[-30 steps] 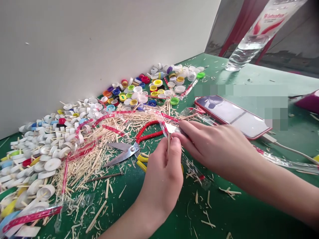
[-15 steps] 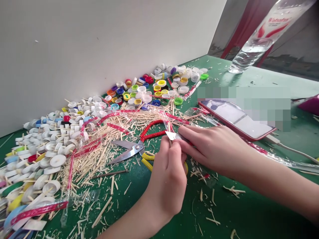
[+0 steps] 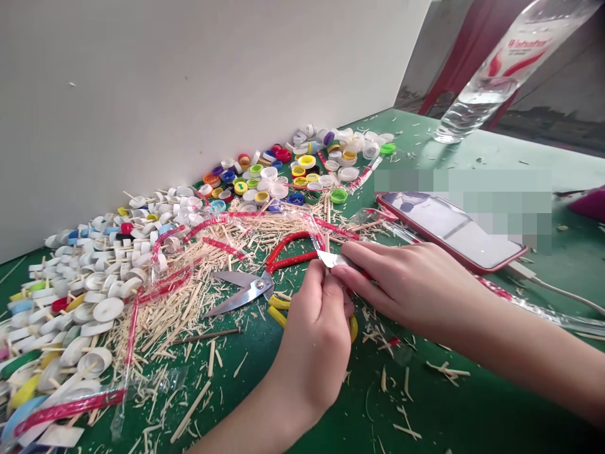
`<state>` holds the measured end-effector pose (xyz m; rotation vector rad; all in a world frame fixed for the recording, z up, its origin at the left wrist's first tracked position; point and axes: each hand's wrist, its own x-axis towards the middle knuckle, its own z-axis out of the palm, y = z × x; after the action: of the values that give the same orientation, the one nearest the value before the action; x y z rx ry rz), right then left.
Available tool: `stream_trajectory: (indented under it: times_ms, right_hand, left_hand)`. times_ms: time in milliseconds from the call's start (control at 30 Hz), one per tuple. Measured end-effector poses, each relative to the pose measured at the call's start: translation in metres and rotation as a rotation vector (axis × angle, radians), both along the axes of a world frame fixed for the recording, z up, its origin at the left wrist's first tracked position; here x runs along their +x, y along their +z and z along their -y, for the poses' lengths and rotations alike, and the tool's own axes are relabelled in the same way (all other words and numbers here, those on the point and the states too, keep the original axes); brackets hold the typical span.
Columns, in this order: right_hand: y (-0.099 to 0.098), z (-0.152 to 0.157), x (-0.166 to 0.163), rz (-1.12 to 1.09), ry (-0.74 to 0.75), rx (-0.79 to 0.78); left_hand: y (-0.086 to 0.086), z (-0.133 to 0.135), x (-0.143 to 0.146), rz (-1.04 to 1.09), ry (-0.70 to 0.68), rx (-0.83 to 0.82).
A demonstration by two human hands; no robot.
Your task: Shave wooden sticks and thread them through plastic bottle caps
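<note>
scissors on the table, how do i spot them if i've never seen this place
On the green table, find the person's left hand, low in the middle of the view. Up and to its left, by the heap of wooden slivers, lie the scissors, blades spread open. Unlike the thin dark rod nearby, they have one red handle and one yellow handle.

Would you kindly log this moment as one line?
left hand: pinching thin stick | right hand: holding blade across stick | scissors: open on table | phone: beyond right hand
</note>
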<state>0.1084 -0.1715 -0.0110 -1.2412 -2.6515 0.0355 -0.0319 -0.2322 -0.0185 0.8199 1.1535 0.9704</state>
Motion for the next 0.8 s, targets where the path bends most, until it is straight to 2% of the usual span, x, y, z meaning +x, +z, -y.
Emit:
stream_trajectory:
  times_ms: [233, 367, 500, 667, 800]
  right_hand:
    - [0.001, 0.0, 0.001, -0.023, 0.028, -0.017]
    - [0.001, -0.002, 0.003, -0.029, 0.074, -0.017]
    - [-0.001, -0.001, 0.005, -0.019, 0.093, 0.028]
    - [-0.002, 0.003, 0.004, 0.039, 0.036, 0.112]
    - [-0.002, 0.006, 0.002, 0.079, -0.017, 0.119]
  left_hand:
    - [-0.001, 0.003, -0.001, 0.019, 0.012, 0.027]
    - [0.006, 0.003, 0.0, -0.07, -0.039, 0.053]
    - [0.01, 0.0, -0.001, -0.042, -0.081, 0.062]
    - [0.003, 0.0, -0.003, -0.068, -0.078, 0.086]
    - [-0.005, 0.0, -0.002, -0.114, -0.03, 0.119]
